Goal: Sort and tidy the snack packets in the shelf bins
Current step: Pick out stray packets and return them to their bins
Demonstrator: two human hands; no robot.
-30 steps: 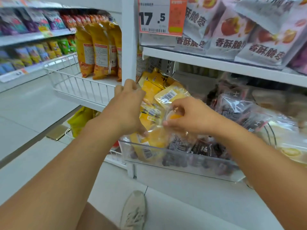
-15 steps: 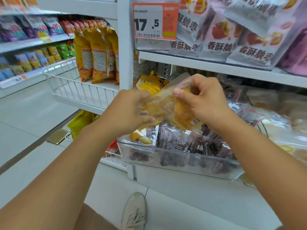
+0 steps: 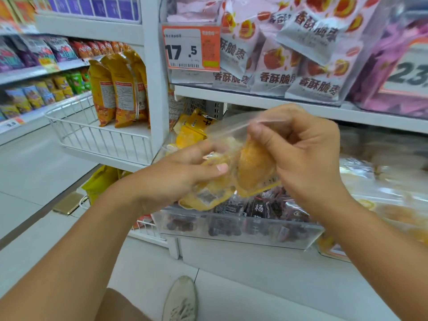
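Crinkly clear packet [image 3: 252,172] of lumpy yellow pieces

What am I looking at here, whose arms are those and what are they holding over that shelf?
This is one view from a camera worn on a person's head, looking down at their own arms in a shop aisle. The left hand and right hand together grip a clear packet of yellow snacks, lifted above a clear shelf bin that holds dark snack packets. More yellow packets sit behind. A price tag reads 17.5. The person's shoe shows below.
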